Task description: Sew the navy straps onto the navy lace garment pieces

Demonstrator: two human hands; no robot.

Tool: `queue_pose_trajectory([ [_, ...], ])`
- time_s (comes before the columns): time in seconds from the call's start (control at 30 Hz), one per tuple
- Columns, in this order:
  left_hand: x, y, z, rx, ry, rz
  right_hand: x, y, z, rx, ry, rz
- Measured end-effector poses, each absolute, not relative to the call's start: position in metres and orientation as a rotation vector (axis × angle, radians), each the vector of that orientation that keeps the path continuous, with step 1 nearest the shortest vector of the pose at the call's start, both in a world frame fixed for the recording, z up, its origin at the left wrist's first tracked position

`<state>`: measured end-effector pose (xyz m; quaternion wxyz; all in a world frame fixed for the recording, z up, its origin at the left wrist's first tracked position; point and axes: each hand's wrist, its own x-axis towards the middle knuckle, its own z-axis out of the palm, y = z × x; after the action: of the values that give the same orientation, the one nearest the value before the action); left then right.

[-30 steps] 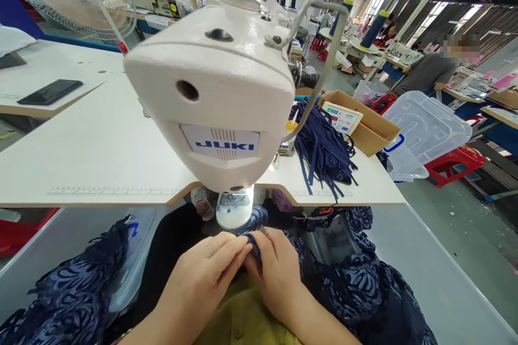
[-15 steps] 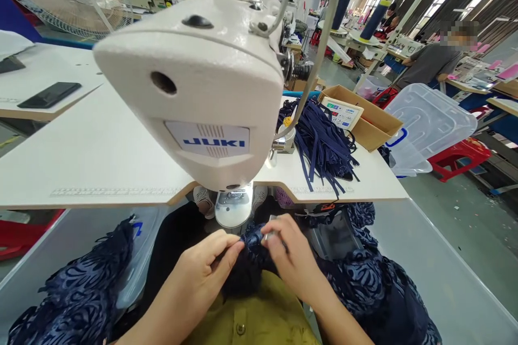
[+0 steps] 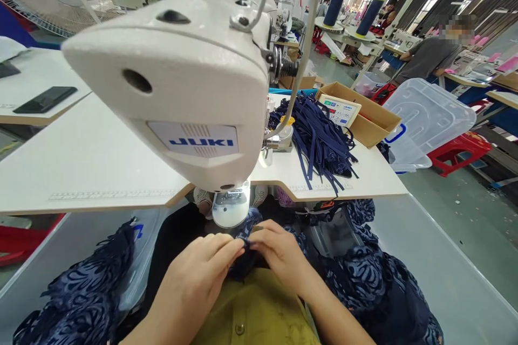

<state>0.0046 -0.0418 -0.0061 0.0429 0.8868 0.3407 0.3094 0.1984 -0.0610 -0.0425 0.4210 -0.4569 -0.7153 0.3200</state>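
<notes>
A dark blue patterned fabric piece (image 3: 251, 219) hangs between my hands, just below the front of the sewing machine (image 3: 178, 86). My left hand (image 3: 204, 267) pinches its edge between thumb and fingers. Close beside it, my right hand (image 3: 279, 253) is closed on the same piece, the fingertips of both hands almost meeting. Much of the fabric is hidden behind the fingers. Right above lies the machine's rounded lower end (image 3: 230, 207), close to the cloth.
Navy strips (image 3: 324, 140) lie heaped on the white table (image 3: 121, 156), beside a control panel (image 3: 339, 110) and a cardboard box (image 3: 370, 118). Patterned fabric piles (image 3: 84, 285) flank my lap. A phone (image 3: 45, 99) rests at left. A person (image 3: 433, 56) is at the back right.
Both hands have drawn closer together on the fabric, the right one moving left. The fabric now shows higher, near the machine. The camera view has shifted slightly.
</notes>
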Motion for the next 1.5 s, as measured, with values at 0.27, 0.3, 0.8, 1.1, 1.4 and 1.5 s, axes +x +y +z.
queue_pose_trajectory([
  [0.27, 0.01, -0.043, -0.006, 1.877, 1.019, 0.618, 0.205, -0.053, -0.038, -1.076, -1.561, 1.254],
  [0.3, 0.011, -0.042, -0.005, 1.803, 1.024, 0.605, 0.203, -0.054, -0.038, -1.09, -1.532, 1.286],
  [0.8, 0.004, -0.045, -0.012, 1.432, 1.011, 0.583, 0.196, -0.061, -0.041, -1.088, -1.278, 1.657],
  [1.1, 0.001, -0.043, -0.026, 1.443, 0.974, 0.693, 0.198, -0.062, -0.03, -1.109, -1.435, 1.45],
  [1.4, 0.005, -0.041, -0.014, 1.705, 1.013, 0.797, 0.201, -0.073, -0.036, -1.224, -1.434, 0.824],
  [1.5, 0.006, -0.041, -0.012, 1.8, 0.999, 0.838, 0.195, -0.082, -0.043, -1.171, -1.318, 0.739],
])
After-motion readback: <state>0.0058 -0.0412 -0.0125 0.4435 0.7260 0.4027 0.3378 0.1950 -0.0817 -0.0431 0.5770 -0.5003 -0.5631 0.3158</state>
